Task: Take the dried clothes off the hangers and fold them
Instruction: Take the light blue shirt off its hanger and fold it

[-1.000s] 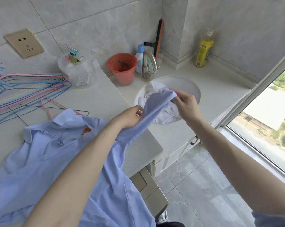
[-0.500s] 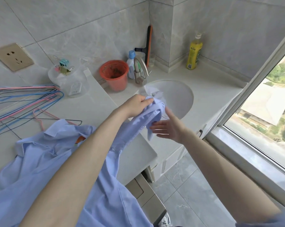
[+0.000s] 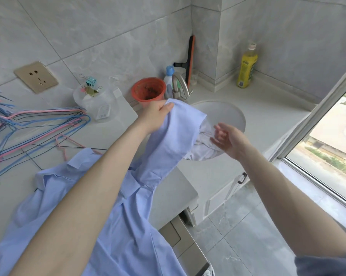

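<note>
A light blue shirt (image 3: 132, 226) lies spread over the white counter (image 3: 108, 134), its collar toward the hangers. My left hand (image 3: 155, 114) grips the end of one sleeve (image 3: 176, 134) and holds it up above the counter's right edge. My right hand (image 3: 226, 139) hovers just right of the sleeve with its fingers relaxed and apart, holding nothing. Several wire hangers (image 3: 34, 128) in pink, blue and black lie in a heap at the left of the counter.
A round white sink (image 3: 231, 114) with pale cloth (image 3: 204, 150) in it sits behind the sleeve, under a metal tap (image 3: 180, 84). An orange bucket (image 3: 148, 91), a clear tub with clips (image 3: 92, 100), a yellow bottle (image 3: 246, 66) and a squeegee (image 3: 190, 58) stand by the wall. A window (image 3: 327, 140) is at the right.
My left hand has lifted the sleeve end higher and straightened it. My right hand let go of the sleeve and has drawn away to the right, open.
</note>
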